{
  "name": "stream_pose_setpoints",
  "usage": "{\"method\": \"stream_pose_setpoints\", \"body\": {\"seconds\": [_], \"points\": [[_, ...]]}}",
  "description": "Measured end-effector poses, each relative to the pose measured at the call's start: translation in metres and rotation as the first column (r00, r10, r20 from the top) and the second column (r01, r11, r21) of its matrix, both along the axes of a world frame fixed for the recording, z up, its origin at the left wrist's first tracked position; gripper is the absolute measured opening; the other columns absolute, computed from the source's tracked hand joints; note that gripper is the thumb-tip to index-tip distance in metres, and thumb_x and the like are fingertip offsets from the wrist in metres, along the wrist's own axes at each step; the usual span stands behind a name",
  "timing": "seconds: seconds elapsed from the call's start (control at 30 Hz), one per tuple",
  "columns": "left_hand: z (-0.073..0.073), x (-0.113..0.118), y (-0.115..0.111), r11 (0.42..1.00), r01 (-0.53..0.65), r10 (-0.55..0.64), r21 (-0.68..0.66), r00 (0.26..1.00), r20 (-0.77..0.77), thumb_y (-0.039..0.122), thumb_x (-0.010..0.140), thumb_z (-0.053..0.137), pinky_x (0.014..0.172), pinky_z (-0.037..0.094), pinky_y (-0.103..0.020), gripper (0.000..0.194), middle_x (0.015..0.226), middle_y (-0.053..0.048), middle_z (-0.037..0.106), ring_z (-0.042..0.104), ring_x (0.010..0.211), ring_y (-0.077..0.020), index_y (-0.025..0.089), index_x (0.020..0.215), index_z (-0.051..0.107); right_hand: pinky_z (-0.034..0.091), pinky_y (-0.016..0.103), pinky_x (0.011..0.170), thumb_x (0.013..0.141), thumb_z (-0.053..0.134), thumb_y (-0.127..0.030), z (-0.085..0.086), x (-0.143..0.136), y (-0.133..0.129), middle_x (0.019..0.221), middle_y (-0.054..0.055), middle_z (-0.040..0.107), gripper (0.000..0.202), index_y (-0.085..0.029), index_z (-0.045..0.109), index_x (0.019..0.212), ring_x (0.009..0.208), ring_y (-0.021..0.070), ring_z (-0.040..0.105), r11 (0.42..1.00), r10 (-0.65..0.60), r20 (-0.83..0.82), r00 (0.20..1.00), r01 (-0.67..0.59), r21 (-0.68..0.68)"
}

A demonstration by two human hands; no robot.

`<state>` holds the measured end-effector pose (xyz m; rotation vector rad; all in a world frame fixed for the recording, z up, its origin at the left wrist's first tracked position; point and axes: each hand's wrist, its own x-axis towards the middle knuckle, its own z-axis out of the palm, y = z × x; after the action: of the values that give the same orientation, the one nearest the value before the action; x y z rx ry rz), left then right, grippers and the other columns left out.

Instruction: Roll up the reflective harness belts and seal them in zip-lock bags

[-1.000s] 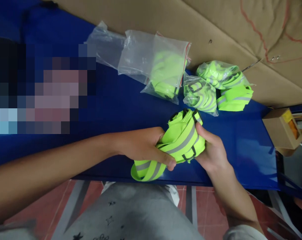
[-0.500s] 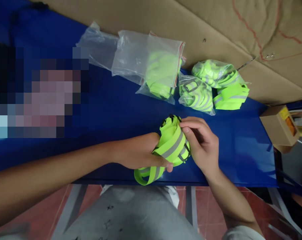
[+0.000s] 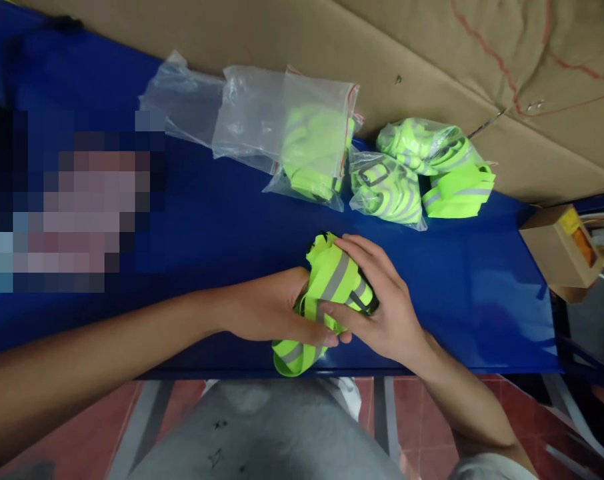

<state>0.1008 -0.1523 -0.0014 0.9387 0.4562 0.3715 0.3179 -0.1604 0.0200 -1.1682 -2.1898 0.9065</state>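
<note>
Between my hands is a bundled neon-yellow reflective strap (image 3: 335,270) with grey stripes and black buckles, held above the near part of the blue table. My left hand (image 3: 282,310) grips it from the left and below, thumb across the front; its other fingers are mostly hidden behind the bundle. A loop of strap hangs under that hand. My right hand (image 3: 382,300) wraps round the bundle's right side, with its fingers over the top and its thumb on the front, close to a black buckle.
On the blue table (image 3: 222,220) lie clear plastic bags (image 3: 252,110), one over more neon straps. Bagged straps (image 3: 387,187) and a loose folded strap (image 3: 459,190) lie to the right. A small cardboard box (image 3: 557,247) stands at the right end. Brown covering backs the table; a pixelated patch hides the left.
My right hand has gone from pinching the bundle's upper right edge to wrapping round its right side, thumb now on the front. My left hand keeps its hold.
</note>
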Motion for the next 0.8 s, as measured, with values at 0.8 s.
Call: {"method": "stream_pose_setpoints", "body": {"seconds": [0.8], "points": [[-0.012,0.019,-0.018,0.943,-0.123,0.146,-0.309,0.988,0.054,0.025,0.071,0.091,0.083,0.058,-0.028,0.034,0.093,-0.003,0.076,0.072,0.086,-0.0156,0.015,0.1,0.075,0.052,0.052,0.121,0.078,0.089,-0.024,-0.006,0.002,-0.004,0.159,0.004,0.057,0.084,-0.037,0.055,0.154,0.15,0.0335,0.052,0.999,-0.039,-0.112,0.993,0.041,0.02]]}}
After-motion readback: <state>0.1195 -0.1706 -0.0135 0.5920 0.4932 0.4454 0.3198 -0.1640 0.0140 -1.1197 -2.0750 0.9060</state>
